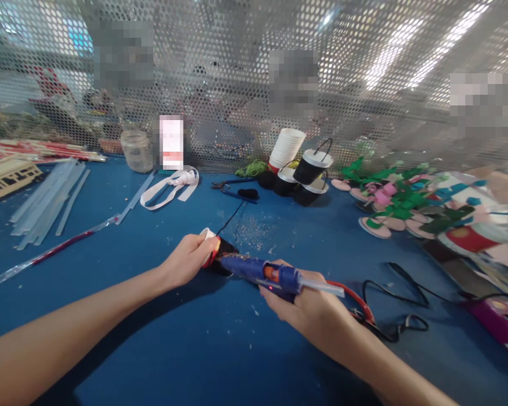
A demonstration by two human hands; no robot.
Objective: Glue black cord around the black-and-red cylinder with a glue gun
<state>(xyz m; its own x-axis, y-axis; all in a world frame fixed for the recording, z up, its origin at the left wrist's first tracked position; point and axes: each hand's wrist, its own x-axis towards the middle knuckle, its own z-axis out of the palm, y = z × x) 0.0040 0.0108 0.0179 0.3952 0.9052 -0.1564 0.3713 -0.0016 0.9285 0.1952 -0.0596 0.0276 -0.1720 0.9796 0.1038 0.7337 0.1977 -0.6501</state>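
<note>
My left hand (190,256) is closed around a small paper cup (207,233) lying tilted on its side. Its white rim shows past my fingers, and black and red wrapping covers its side. In my right hand (309,301) is a blue hot glue gun (258,273), with a clear glue stick (324,286) jutting from its back. The gun's nozzle points left and meets or nearly meets the cup's wrapped side; exact contact cannot be made out. A thin black cord (230,219) runs from the cup back toward a dark ball of yarn (248,194).
Pliers (237,183) lie behind my hands, near black-wrapped cups (313,166) and stacked white cups (285,149). Glue sticks (48,200), white ribbon (161,197), a jar (136,151) and a lit phone (171,142) stand left. Paper flowers (389,203), cables (393,293) and a purple power strip (497,324) lie right.
</note>
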